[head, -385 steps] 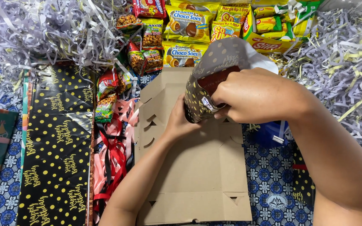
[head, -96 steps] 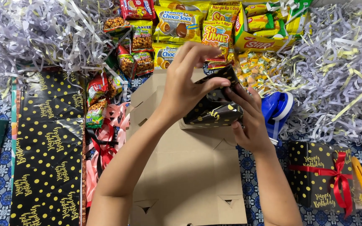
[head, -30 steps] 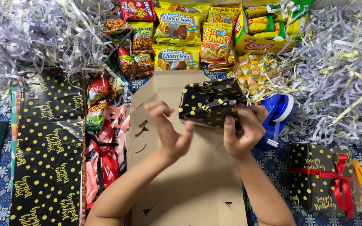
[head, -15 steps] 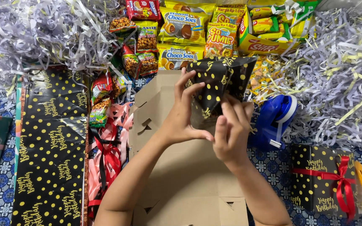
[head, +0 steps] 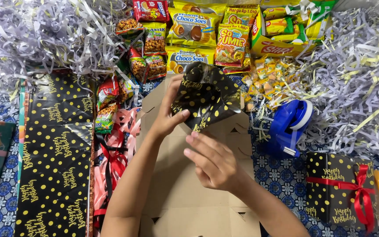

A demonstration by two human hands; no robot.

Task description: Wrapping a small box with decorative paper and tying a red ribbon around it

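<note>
Left hand (head: 169,116) pinches a black, gold-dotted wrapped box (head: 207,96), thumb on its lower left face, fingers hidden behind. Box held in the air above the flat brown cardboard sheet (head: 185,184), just below the snack packets (head: 194,30). It sits tilted: long axis runs from lower left up to the right, one corner pointing down toward the right hand (head: 213,162). Right hand is just under that corner, fingers loosely curled and open, holding nothing; whether a fingertip touches the wrap I cannot tell. Blue tape dispenser (head: 288,125) lies to the right, near shredded paper (head: 356,79).
</note>
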